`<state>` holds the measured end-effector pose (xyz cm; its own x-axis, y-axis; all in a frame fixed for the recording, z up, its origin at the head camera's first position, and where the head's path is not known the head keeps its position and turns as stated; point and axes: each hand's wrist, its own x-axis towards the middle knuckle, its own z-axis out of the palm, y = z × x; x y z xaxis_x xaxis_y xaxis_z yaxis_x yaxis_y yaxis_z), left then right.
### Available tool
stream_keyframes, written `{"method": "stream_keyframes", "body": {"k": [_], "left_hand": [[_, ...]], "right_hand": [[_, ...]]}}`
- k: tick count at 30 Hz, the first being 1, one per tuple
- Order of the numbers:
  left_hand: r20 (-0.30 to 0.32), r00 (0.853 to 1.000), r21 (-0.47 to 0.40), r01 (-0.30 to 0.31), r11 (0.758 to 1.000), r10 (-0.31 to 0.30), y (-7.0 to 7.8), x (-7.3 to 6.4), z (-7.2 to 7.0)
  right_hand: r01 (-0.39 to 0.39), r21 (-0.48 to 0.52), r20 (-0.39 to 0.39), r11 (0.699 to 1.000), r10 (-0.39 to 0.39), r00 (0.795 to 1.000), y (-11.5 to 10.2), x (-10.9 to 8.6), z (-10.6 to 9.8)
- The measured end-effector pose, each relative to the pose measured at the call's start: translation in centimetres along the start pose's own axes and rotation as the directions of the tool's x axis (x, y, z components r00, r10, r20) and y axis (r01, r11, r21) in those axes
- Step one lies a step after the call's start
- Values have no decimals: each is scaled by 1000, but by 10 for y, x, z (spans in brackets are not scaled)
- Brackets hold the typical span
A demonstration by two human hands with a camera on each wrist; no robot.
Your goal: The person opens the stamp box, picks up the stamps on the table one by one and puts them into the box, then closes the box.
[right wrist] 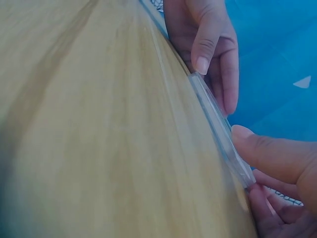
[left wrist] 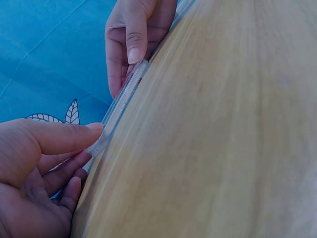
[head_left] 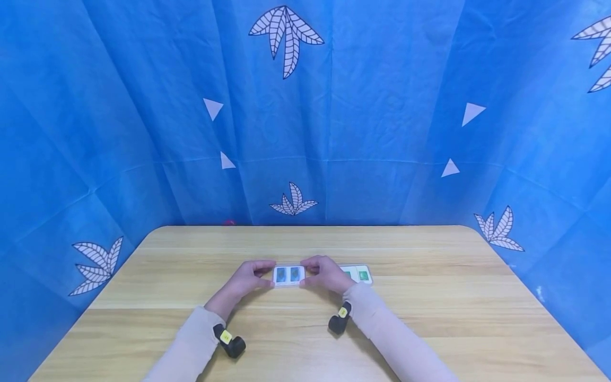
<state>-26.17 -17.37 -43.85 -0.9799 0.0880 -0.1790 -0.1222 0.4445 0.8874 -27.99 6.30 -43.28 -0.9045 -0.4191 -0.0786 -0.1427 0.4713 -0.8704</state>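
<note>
A flat clear-edged plastic case (head_left: 288,283) with two blue pictures on a white ground sits near the middle of the table in the head view. My left hand (head_left: 249,278) pinches its left end between thumb and fingers. At the opposite end, my right hand (head_left: 326,275) holds it the same way. Seen edge-on in the left wrist view, the case (left wrist: 121,106) is thin and transparent, close to the tabletop. A second white case (head_left: 354,271) with green squares lies just right of my right hand, which partly hides it.
The wooden table (head_left: 305,331) has a light grain and rounded far corners. Behind it and at both sides hangs a blue curtain (head_left: 382,122) with white leaf prints. Black straps with cameras (head_left: 234,346) are worn on both wrists.
</note>
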Motion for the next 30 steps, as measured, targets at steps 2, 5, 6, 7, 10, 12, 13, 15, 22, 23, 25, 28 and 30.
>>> {"method": "stream_keyframes", "body": {"k": [2,5,6,7,10,12,13,15,22,23,25,28,30], "left_hand": [[2,1000,-2,4,1000,-4,0,0,0],[7,1000,3,3,1000,-3,-1,1,0],[8,1000,-1,6,1000,-6,-2,1,0],[10,1000,2,5,1000,-5,-2,1,0],[18,1000,-3,-5,1000,5,-2,2,0],[25,1000,-7,-13,1000,13,-2,2,-1],[27,999,-8,-17,1000,17,-2,2,-1],[36,999,-3,-35,999,35,-2,2,-1],[45,998,10,-42,999,41,-3,2,-2],[46,998,12,-41,999,41,-3,2,-2],[48,998,18,-41,999,40,-3,2,-3],[48,998,18,-37,999,37,-2,2,-3],[48,998,18,-34,999,33,-2,2,-4]], "right_hand": [[13,-5,2,1000,-13,1000,1,0,0],[19,-7,5,1000,-19,1000,3,1,1],[14,-6,4,1000,-14,1000,4,1,1],[18,-4,5,1000,-18,1000,4,1,0],[26,-17,12,1000,-25,1000,4,1,-1],[39,-34,23,999,-39,999,5,2,-2],[51,-43,29,998,-49,998,5,3,-3],[63,-56,39,996,-61,997,6,4,-4],[61,-17,43,998,-60,997,6,4,-5],[57,-12,43,998,-57,997,6,4,-5],[47,0,40,999,-47,998,6,4,-5],[32,24,36,999,-33,999,7,4,-4],[15,48,34,999,-17,999,7,4,-4]]}}
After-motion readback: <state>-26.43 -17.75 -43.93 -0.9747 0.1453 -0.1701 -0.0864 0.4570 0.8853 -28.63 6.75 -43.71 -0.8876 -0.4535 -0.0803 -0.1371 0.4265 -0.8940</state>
